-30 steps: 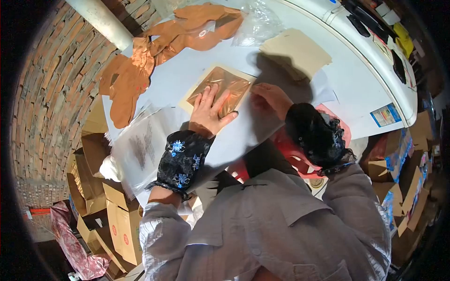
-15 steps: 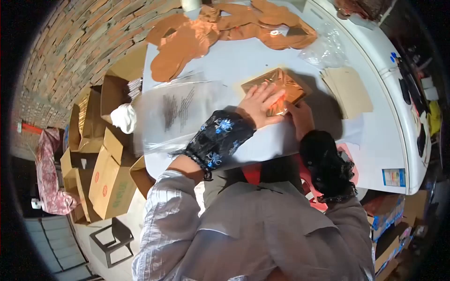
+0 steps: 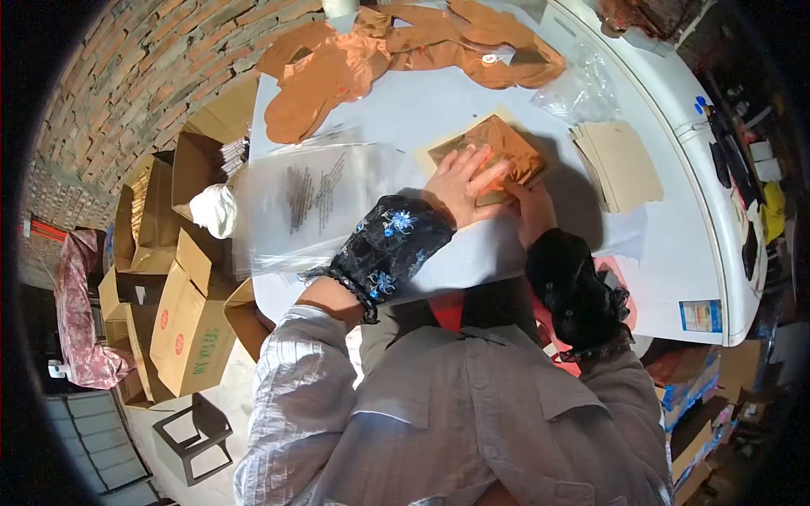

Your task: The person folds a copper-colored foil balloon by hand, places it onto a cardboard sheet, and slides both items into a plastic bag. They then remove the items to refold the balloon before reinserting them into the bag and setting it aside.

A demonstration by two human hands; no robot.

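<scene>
Nearest: both forearms in dark lace sleeve covers, the left one embroidered with blue flowers.

Left hand (image 3: 460, 184) lies flat, fingers spread wide, palm pressing down on the folded tan stocking (image 3: 499, 152); it pins the stocking, grips nothing.

Right hand (image 3: 530, 202) sits just beside the left fingers, at the stocking's near edge; fingertips tucked against that edge, how far curled I cannot tell.

Stocking rests on a card insert (image 3: 439, 154) showing beyond the left fingertips.

Judged step: smoothing and folding the stocking around its card. Next move likely calls for holding the fold flat while the edge is tucked.

Left of the fingers: clear printed bags (image 3: 312, 198). Right: stack of blank cards (image 3: 624, 164). Farthest: heap of loose stockings (image 3: 396, 42).
</scene>
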